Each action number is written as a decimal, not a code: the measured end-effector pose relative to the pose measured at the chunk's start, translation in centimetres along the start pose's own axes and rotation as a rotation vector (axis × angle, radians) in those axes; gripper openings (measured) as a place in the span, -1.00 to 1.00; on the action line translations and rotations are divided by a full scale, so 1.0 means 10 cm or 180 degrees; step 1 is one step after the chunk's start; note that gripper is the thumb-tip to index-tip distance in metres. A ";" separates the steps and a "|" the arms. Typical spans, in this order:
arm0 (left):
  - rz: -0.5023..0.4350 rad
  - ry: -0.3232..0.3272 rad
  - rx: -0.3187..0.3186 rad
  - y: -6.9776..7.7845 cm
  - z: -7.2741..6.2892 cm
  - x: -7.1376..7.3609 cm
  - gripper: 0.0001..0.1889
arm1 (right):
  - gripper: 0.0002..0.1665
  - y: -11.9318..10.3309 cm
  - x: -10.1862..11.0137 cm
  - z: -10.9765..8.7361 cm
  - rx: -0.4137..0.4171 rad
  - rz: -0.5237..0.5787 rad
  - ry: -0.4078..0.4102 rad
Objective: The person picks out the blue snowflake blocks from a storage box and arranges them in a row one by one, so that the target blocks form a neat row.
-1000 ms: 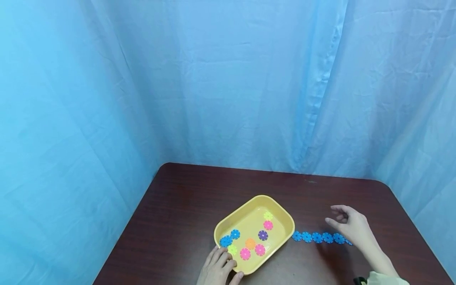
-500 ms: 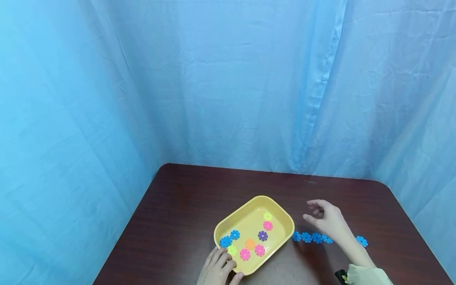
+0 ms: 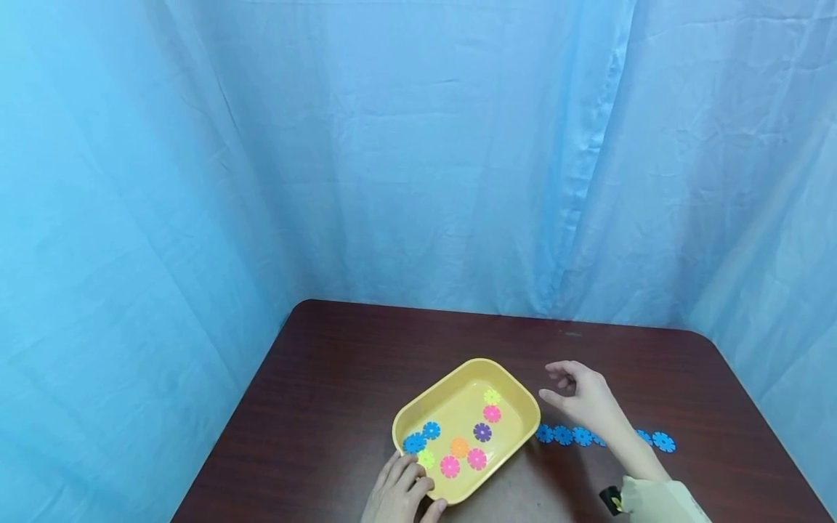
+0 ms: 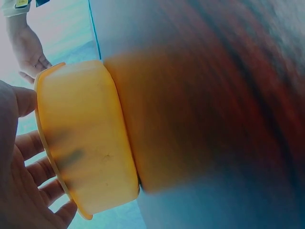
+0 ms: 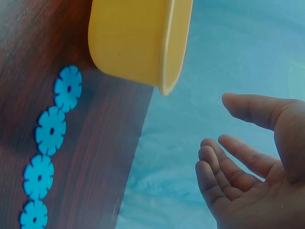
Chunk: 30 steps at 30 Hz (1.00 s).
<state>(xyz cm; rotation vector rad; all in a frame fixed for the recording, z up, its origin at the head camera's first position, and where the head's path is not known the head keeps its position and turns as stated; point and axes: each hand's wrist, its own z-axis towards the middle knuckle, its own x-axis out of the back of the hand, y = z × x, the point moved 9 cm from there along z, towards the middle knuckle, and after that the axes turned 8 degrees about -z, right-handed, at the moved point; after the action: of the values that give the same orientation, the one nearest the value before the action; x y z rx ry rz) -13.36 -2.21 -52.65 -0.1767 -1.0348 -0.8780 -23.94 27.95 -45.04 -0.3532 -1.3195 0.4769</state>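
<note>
At the near left side of the yellow plastic tray (image 3: 458, 410), my left hand (image 3: 402, 488) grips the rim. In the left wrist view its fingers (image 4: 40, 169) hook over the edge into the tray, whose outer wall (image 4: 90, 143) faces the palm. Inside lie flower-shaped notched discs: blue (image 3: 415, 443), pink (image 3: 476, 459), yellow (image 3: 492, 396), orange (image 3: 459, 447) and purple (image 3: 482, 432). My right hand (image 3: 585, 399) hovers just right of the tray, thumb and fingers apart, holding nothing. Below it runs a row of blue discs (image 5: 51, 130), its middle hidden by the forearm.
The dark brown table (image 3: 340, 407) carries the tray and the disc row. The row reaches from the tray's right edge toward the table's right side. Light blue curtains (image 3: 418, 160) hang behind the table and at both sides.
My right hand has moved left over the blue disc row toward the tray, uncovering the row's right end. The left hand and the tray have stayed in place.
</note>
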 end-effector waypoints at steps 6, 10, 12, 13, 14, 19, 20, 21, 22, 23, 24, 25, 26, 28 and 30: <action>0.0009 -0.0019 0.0002 0.00 0.00 0.00 -0.81 | -0.50 -0.10 -0.11 0.01 0.0056 0.0002 -0.0038; 0.0030 -0.0010 -0.0028 0.00 0.01 0.00 -0.81 | -0.51 -0.17 -0.17 0.02 0.0086 -0.0014 -0.0036; 0.0044 0.0001 -0.0046 0.01 0.01 0.00 -0.81 | -0.52 -0.19 -0.20 0.02 0.0105 0.0010 -0.0047; 0.0051 0.0008 -0.0055 0.01 0.00 0.00 -0.81 | -0.52 -0.21 -0.21 0.02 0.0109 0.0032 -0.0059; 0.0057 0.0014 -0.0059 0.01 0.00 0.00 -0.80 | -0.52 -0.22 -0.23 0.02 0.0114 0.0047 -0.0058; 0.0037 -0.0004 -0.0051 0.00 0.00 0.00 -0.81 | -0.54 -0.28 -0.32 0.04 0.0133 0.0167 -0.0140; 0.0029 -0.0008 -0.0045 0.00 0.00 0.00 -0.81 | -0.54 -0.30 -0.33 0.05 0.0139 0.0184 -0.0159; 0.0023 -0.0011 -0.0040 0.00 0.01 0.00 -0.81 | -0.55 -0.31 -0.36 0.06 0.0146 0.0195 -0.0183; 0.0021 -0.0010 -0.0039 0.00 0.01 0.00 -0.81 | -0.55 -0.33 -0.38 0.06 0.0150 0.0198 -0.0205; 0.0025 -0.0008 -0.0041 0.00 0.01 0.00 -0.81 | -0.55 -0.34 -0.40 0.07 0.0161 0.0190 -0.0221; 0.0030 -0.0004 -0.0043 0.00 0.00 0.00 -0.80 | -0.55 -0.36 -0.43 0.07 0.0165 0.0196 -0.0240; 0.0037 0.0002 -0.0047 0.00 0.00 0.00 -0.80 | -0.54 -0.37 -0.45 0.08 0.0157 0.0193 -0.0265; 0.0046 0.0009 -0.0049 0.00 0.00 0.00 -0.80 | -0.53 -0.39 -0.48 0.08 0.0154 0.0195 -0.0290; 0.0057 0.0023 -0.0062 0.00 0.00 0.00 -0.80 | -0.53 -0.43 -0.54 0.09 0.0151 0.0201 -0.0334; 0.0058 0.0024 -0.0063 0.00 0.00 0.00 -0.80 | -0.52 -0.46 -0.59 0.09 0.0128 0.0230 -0.0368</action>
<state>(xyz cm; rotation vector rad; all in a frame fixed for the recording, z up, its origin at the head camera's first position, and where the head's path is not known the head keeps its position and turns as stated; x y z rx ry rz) -13.33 -2.22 -52.67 -0.1989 -1.0163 -0.8720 -25.28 20.92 -47.41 -0.3449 -1.4107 0.5912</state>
